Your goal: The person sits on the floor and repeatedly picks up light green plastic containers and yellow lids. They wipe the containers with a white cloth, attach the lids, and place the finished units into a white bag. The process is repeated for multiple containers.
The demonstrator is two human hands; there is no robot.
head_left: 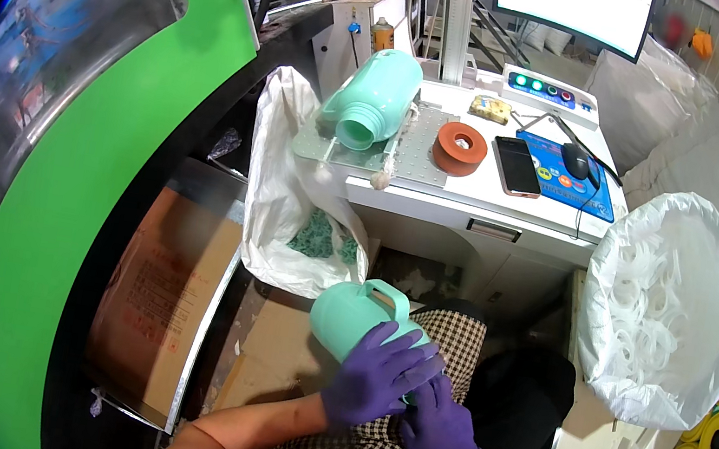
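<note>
Across my lap lies a mint-green plastic jug (342,323), tilted, with its loop handle upward. My left hand (374,379), in a purple glove, is closed over the jug's side. At its nearer end sits my right hand (444,431), gloved the same way, fingers curled against the jug beside the left. Both hands hide that end, and whether a small part is pinched there does not show. On the table ahead, a second mint-green container (379,91) rests on its side on a perforated metal plate (433,147), open neck toward me.
A white sack (279,165) holding green scraps hangs left of the table. At right stands a lined bin (713,309) of clear plastic rings, above several green jugs with yellow-rimmed ends (718,439). Orange tape (459,149), a phone (516,167) and a mouse (575,161) lie on the table.
</note>
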